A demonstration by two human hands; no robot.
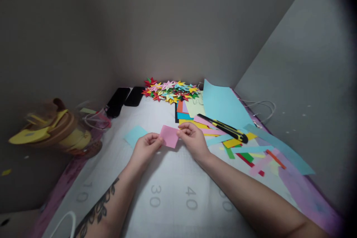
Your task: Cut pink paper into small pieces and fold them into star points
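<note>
A small pink square of paper is held up over the white sheet between my two hands. My left hand pinches its left edge between thumb and fingers. At the opposite edge, my right hand grips it the same way. Just behind my left hand lies a light blue piece of paper, partly covered by the hand. A black and yellow utility knife rests on paper scraps to the right of my right hand.
Folded paper stars are heaped at the back. Two dark phones lie left of them. Coloured paper strips and a large light blue sheet occupy the right. A terracotta-coloured pot with yellow items stands left. Printed numbers mark the white sheet.
</note>
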